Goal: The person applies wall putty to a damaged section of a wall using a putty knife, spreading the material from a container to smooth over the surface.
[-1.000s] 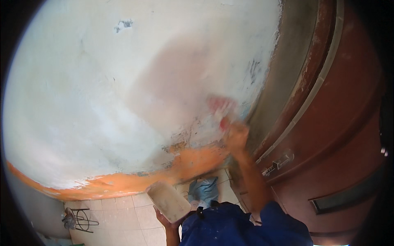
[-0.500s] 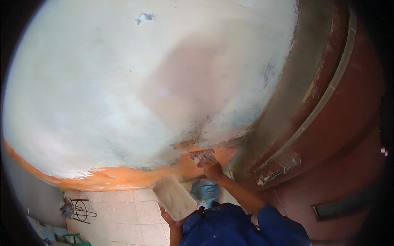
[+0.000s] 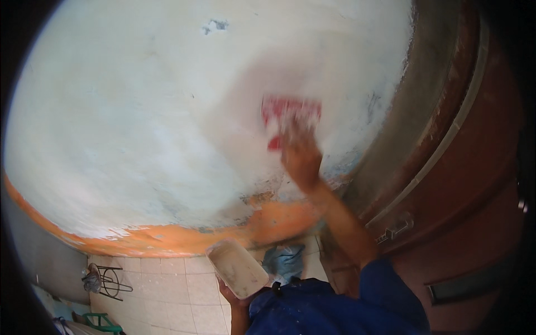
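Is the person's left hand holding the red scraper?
No, the right hand grips the red scraper while the left hand holds the tub.

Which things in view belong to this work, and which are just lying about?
In use: red scraper in the right hand; tray in the left hand; patchy wall.

Apparently lying about: crumpled blue material; dark-framed stool; green object.

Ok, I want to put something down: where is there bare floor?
A patch of tiled floor shows bare between the black frame on the left, the orange wall band above it, and the left hand with its pale tub. It is crowded beside the tub, where crumpled blue material lies, and around the green frame.
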A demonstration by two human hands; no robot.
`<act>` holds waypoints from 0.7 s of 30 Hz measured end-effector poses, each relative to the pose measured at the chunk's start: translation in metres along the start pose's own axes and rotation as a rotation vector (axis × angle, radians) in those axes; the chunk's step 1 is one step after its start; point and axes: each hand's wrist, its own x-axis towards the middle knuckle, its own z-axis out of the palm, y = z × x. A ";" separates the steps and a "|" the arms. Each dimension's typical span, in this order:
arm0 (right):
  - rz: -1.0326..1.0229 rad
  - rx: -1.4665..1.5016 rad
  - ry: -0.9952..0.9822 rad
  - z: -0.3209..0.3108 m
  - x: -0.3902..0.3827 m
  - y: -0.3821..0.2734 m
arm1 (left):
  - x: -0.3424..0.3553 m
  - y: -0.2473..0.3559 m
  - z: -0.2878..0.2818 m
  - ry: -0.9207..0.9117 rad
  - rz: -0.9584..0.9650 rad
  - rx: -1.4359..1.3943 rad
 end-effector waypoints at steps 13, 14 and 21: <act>0.039 0.058 0.054 -0.055 -0.013 0.008 | -0.006 -0.003 -0.008 0.020 0.097 0.312; 0.066 -0.055 0.093 -0.065 0.018 0.025 | -0.006 -0.006 -0.003 0.008 0.107 0.362; 0.054 -0.121 0.021 -0.012 -0.095 0.063 | 0.007 -0.013 -0.023 -0.218 0.019 0.184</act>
